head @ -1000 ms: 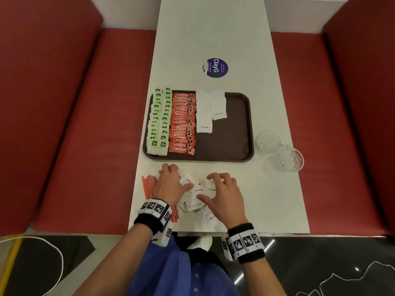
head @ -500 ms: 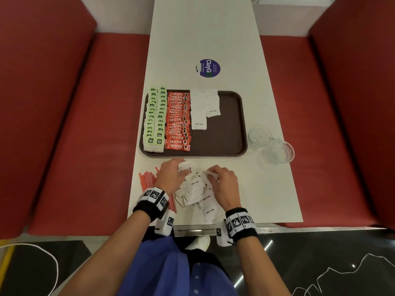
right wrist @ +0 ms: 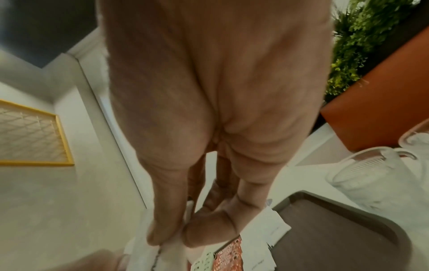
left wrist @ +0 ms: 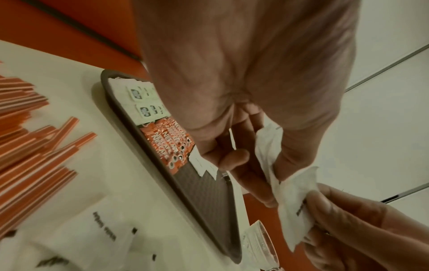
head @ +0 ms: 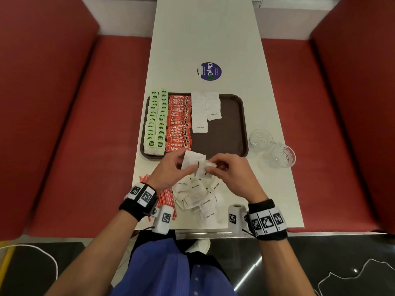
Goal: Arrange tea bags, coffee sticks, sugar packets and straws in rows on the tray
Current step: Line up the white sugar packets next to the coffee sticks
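From the head view I see the brown tray (head: 235, 124) on the white table (head: 205, 39), carrying two columns of green tea bags (head: 156, 122) at its left edge, a column of red coffee sticks (head: 178, 122) beside them, then two shorter columns of white sugar packets (head: 203, 112); the tray's right part is bare. Two clear glass cups (head: 272, 147) stand just right of the tray. My left hand (head: 171, 169) and right hand (head: 233, 174) meet above the tray's near rim, both pinching a small bunch of held sugar packets (head: 195, 162). Below them lies a loose pile of sugar packets (head: 198, 195), with the red straws (head: 164, 195) at its left. In the left wrist view, my left fingers (left wrist: 234, 155) curl and the thumb presses the white packets, while the right fingertips (left wrist: 325, 201) nip the lower packet; straws (left wrist: 34, 143) lie on the table beside the tray (left wrist: 204, 192). In the right wrist view, my right thumb and forefinger (right wrist: 209, 227) close on the white packets (right wrist: 167, 256), with the tray (right wrist: 336, 229) and a glass cup (right wrist: 371, 177) beyond.
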### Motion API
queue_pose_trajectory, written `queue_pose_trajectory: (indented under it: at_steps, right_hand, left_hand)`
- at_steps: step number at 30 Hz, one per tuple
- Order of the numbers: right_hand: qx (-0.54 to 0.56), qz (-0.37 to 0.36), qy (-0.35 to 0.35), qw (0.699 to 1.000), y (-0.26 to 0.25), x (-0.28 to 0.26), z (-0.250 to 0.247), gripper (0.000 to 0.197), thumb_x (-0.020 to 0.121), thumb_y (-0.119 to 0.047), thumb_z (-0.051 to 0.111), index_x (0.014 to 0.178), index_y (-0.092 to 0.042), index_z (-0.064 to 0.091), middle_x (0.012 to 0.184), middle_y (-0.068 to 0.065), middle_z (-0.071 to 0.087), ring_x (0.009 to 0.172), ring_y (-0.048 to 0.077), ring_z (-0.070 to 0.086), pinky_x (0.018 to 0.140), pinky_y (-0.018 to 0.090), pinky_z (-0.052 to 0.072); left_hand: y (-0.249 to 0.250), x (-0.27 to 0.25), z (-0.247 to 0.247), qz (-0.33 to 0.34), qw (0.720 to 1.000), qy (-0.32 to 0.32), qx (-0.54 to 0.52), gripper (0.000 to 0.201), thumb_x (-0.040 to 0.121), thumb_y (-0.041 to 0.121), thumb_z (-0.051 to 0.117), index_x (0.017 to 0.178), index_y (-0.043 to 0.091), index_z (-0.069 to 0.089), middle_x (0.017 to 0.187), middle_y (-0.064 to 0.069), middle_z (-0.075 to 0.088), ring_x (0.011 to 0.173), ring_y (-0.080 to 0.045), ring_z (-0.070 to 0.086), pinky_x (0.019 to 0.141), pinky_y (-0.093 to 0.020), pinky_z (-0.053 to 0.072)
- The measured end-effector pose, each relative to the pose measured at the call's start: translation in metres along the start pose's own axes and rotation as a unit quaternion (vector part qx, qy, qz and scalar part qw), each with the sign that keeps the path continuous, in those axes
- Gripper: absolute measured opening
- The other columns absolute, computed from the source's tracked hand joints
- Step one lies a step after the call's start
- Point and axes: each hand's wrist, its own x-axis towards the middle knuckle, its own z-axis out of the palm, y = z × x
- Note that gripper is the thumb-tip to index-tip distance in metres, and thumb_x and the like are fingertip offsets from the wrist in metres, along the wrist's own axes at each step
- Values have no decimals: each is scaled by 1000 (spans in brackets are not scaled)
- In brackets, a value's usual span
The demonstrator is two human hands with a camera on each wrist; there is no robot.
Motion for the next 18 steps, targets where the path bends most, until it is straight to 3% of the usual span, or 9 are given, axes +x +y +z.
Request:
queue_pose_trajectory:
  at_steps: [4,6,9,12,13,15,18]
  right_hand:
    - [34,27,24,999,-1,2,-4,25,91,-30,90,111,-27,77,81,-12,73,76,-2,69,69,10,50]
    - [35,26,28,999,-3,3,-2,19,93,-36,88,107,-29,78,77,-12,73,72,-1,69,67,11,51]
    - [44,32,46,997,-5,4,2,13,96,-42,83,95,-31,77,78,-11,76,71,4,73,70,25,59]
    - [110,58,74,990,-6,2,3,13,96,-37,85,91,-26,78,78,-8,80,69,10,77,79,41,66]
    - [141,70,78,984,-6,1,3,14,96,-35,85,92,-23,78,79,-6,81,69,13,78,81,45,67]
    - [183,83,90,975,-8,-2,5,17,95,-34,86,92,-19,78,79,-2,81,70,17,80,84,50,67]
    - [191,92,112,971,-10,-1,9,19,94,-33,88,90,-18,77,78,-1,81,69,17,80,82,48,67]
  left_hand:
    - [7,1,-4,27,999,-21,-1,34,99,17,77,132,19,72,113,3,82,99,-16,79,82,-33,62]
    - [9,1,-3,41,998,-36,13,29,101,19,75,130,18,74,111,0,82,93,-15,77,78,-29,59]
    - [9,5,-3,48,998,-45,16,22,108,22,64,123,11,76,103,-9,80,87,-19,72,77,-34,61]
    - [7,9,-3,26,999,-31,-14,36,113,25,51,112,-7,68,103,-33,67,91,-27,68,86,-45,64]
    - [7,10,-3,18,999,-28,-29,39,114,26,49,110,-9,66,100,-32,65,92,-27,67,88,-47,64]
    - [8,10,-1,6,998,-28,-56,38,114,25,47,110,-8,67,99,-27,67,95,-25,69,89,-43,65]
    - [11,13,3,-11,994,-37,-104,41,115,24,46,122,-13,63,118,-38,64,105,-32,70,90,-36,63]
